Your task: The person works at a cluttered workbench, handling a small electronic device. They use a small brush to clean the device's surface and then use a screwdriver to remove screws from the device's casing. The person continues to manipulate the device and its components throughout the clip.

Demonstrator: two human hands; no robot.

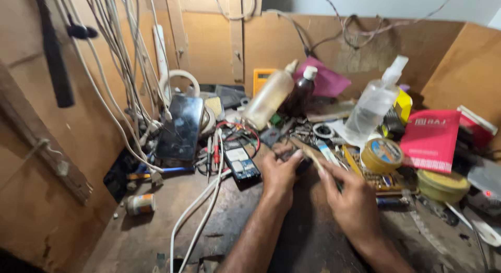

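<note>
Left hand (279, 174): closed on a small dark part (301, 163), just right of the circuit board (241, 165).
Right hand (350, 200): a thin tool (312, 159) is pinched.
Risk: the clear bottle (373, 103) behind could be toppled.

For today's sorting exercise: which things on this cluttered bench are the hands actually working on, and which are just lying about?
In use:
left hand
right hand
small dark part, held between both hands

Lying about:
black phone
squeeze bottle
clear spray bottle
round yellow tin
red booklet
white cables
</note>
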